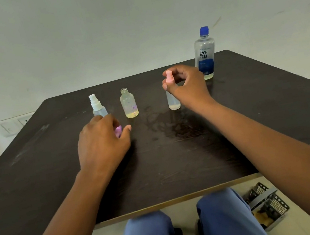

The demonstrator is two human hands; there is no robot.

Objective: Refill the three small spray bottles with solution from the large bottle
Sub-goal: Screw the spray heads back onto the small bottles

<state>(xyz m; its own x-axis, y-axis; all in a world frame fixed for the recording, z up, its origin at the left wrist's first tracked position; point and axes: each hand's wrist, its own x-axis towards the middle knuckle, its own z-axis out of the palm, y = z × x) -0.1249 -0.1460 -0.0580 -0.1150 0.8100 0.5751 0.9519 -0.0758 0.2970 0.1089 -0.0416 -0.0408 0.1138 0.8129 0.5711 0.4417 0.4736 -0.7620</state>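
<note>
Nearest the camera, below the table edge, are the person's knees in blue trousers [188,232], and to their right on the floor a grey metal mesh basket [267,205] lying tilted. Above them spreads the dark wooden table [177,164], its pale front edge showing, with a wet smear [171,123] on the surface between the two forearms.

The left hand [101,140] rests low over the table with its fingers curled around a small pink-purple spray cap [118,131], which peeks out between the thumb and the fingers. Just behind that hand stands a clear spray bottle with a white sprayer top [97,106], upright, its base hidden by the knuckles. Just right of it stands an uncapped small bottle [128,103], neck open, with a shallow layer of yellowish liquid at the bottom and small pinkish marks on its side.

Further right, the right hand [187,83] pinches the pink sprayer top [169,77] of a third small clear bottle [174,101], thumb and fingertips closed round the top; the bottle stands upright on the table with a little liquid in its base.

Behind that hand, near the table's far right corner, stands the large solution bottle [205,54], clear with a blue cap and a blue label band, capped and upright. Beyond is a pale wall [114,22] with a switch plate [15,124] low at the left
</note>
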